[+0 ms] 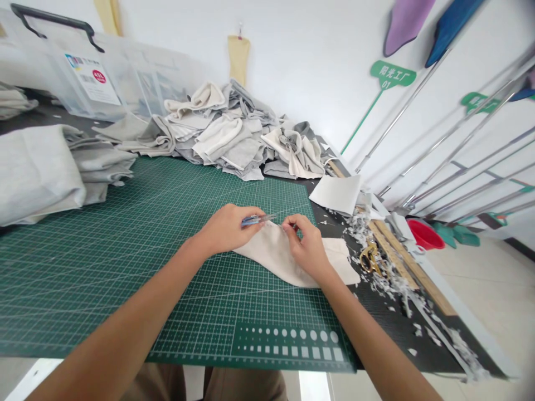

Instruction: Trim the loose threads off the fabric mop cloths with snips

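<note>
My left hand is closed around a pair of blue-handled thread snips. Their metal blades point right, over the upper edge of a cream cloth piece. Thumb and fingers of my right hand pinch that same edge just beyond the blade tips. The cloth lies on a green cutting mat, its right end reaching past the mat onto the black table. My right hand and wrist hide part of the cloth. Any thread at the blades is too small to make out.
Heaps of grey and cream cloth pieces lie at the back, with a folded stack at left. Behind stands a clear plastic box. At right are gold-handled scissors, wooden rulers, a white sheet and scattered scraps.
</note>
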A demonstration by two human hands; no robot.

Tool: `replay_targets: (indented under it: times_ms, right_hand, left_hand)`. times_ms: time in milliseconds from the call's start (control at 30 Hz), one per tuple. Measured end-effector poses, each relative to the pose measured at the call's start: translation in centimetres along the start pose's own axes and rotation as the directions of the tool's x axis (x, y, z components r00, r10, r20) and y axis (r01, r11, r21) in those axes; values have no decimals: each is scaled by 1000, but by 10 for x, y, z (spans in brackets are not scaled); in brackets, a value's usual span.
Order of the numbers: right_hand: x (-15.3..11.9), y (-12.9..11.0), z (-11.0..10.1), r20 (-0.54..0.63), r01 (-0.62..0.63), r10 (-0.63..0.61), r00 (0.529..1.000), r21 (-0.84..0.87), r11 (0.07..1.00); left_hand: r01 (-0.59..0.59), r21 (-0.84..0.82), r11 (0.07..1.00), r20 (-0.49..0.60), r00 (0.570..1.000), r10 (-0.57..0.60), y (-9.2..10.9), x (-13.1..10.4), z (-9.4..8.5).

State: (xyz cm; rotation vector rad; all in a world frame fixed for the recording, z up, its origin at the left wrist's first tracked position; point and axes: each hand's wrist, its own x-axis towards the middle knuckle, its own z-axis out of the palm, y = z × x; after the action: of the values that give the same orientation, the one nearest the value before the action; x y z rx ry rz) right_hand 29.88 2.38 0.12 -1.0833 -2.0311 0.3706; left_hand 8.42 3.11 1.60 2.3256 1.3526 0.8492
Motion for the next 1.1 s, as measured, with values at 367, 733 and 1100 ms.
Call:
replay_targets:
  times_ms: [367,733,1100]
  right_hand:
    - [2,5,-4,64,-109,95,993,258,960]
    - [6,0,-15,127,-53,31,991,176,983]
    - [6,-6,-21,67,77,-72,995,-79,994]
  left_hand:
    - [-181,196,964,48,983,176,7,-6,-2]
    - [-272,334,902,16,959,283,8,-6,5]
    - [-324,363,874,-7,937,350,16,-4,12]
